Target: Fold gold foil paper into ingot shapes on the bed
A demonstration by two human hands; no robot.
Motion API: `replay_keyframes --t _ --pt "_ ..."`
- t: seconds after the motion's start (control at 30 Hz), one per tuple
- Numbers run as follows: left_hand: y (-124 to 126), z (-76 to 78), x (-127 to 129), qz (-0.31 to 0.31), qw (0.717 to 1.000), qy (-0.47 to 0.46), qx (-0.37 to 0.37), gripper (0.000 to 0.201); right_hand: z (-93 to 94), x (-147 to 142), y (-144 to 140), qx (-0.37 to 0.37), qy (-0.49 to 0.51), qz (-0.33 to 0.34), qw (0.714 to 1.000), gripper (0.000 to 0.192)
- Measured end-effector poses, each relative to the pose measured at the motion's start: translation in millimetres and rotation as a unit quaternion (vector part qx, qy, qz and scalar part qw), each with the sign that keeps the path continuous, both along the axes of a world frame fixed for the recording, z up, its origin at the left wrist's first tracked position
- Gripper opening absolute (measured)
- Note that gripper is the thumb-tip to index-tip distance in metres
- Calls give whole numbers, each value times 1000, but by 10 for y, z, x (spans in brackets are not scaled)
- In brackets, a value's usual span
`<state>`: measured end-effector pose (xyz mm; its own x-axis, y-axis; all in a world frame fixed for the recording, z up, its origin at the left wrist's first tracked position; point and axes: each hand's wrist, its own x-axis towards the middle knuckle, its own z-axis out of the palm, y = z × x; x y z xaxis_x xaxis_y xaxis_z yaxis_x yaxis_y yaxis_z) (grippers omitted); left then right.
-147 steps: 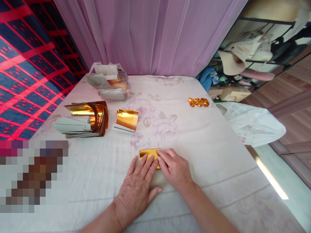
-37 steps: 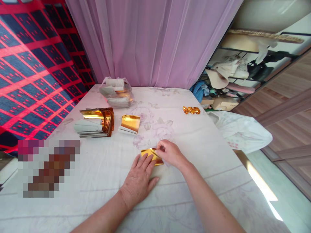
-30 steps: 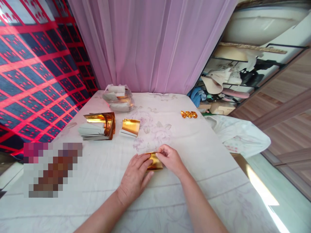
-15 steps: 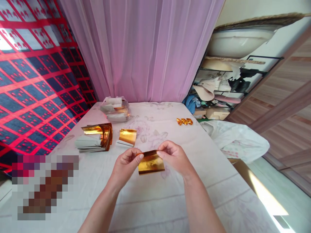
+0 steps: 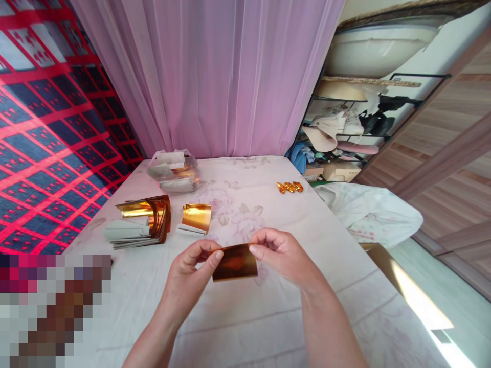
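A folded gold foil paper hangs upright in the air above the bed, held by both hands. My left hand pinches its left top corner between thumb and fingers. My right hand pinches its right top corner. The paper's shiny face is turned toward me and looks dark orange. Under the hands lies the pale floral bedsheet.
A curled stack of gold and white sheets and a smaller gold stack lie at the left. A clear plastic bag of papers sits at the back. Folded gold pieces rest far right, beside a white cloth bundle.
The gold paper lay pressed flat on the sheet under both hands; now both hands have lifted it off the bed and hold it upright by its top corners.
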<state>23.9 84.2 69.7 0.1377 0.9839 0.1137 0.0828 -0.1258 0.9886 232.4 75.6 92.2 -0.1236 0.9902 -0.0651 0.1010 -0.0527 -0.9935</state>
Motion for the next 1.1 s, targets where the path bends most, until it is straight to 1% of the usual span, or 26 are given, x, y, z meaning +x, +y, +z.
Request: replay_keyframes --t 0.2,0.43,0.6,0.77,0.93,1.1 --pt "-14 3 1 -3 1000 -14 -22 26 2 -6 -16 4 -17 -13 1000 16" --pt "-35 120 28 -8 997 -58 -57 30 52 -7 -28 36 -40 -30 998 19" --pt "-40 184 46 10 996 -74 -50 33 66 2 -41 38 -48 -39 997 20" --pt "-46 216 53 24 997 -64 -47 33 71 1 -44 46 -52 -40 997 20" --pt "-52 222 44 25 997 -58 -48 33 84 -9 -43 54 -59 -39 996 22" --pt "-48 195 27 23 997 -64 -40 30 90 -3 -44 62 -65 -40 995 19"
